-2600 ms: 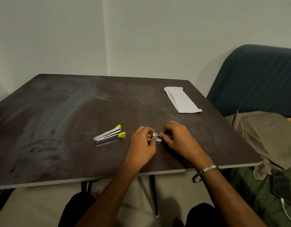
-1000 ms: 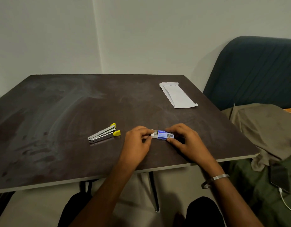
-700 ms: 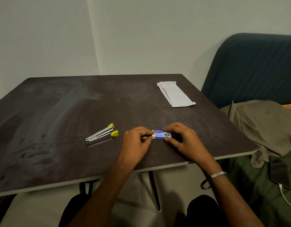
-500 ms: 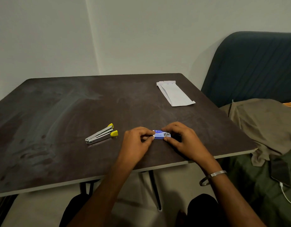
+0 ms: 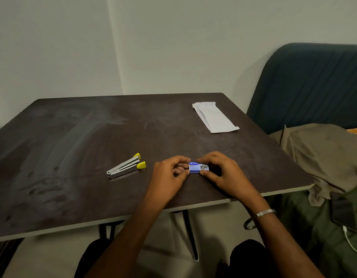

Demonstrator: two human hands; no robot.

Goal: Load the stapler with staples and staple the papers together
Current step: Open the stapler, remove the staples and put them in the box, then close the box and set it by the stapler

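A small blue staple box (image 5: pixel 198 167) lies on the dark table (image 5: pixel 73 137) near its front edge. My left hand (image 5: pixel 169 177) pinches the box's left end and my right hand (image 5: pixel 223 173) grips its right end. A silver stapler with yellow tips (image 5: pixel 126 166) lies open on the table, a little to the left of my left hand and apart from it. Folded white papers (image 5: pixel 214 117) lie flat at the far right of the table.
A dark teal sofa back (image 5: pixel 314 87) stands to the right of the table, with an olive cloth (image 5: pixel 324 157) draped beside the table's right corner. A phone on a white cable (image 5: pixel 344 215) rests at the lower right. A wall runs behind the table.
The box's inner tray, sticking out on the left one second ago, has slid in, so the box now looks shut. Both hands stay on it. Stapler and papers have not moved.
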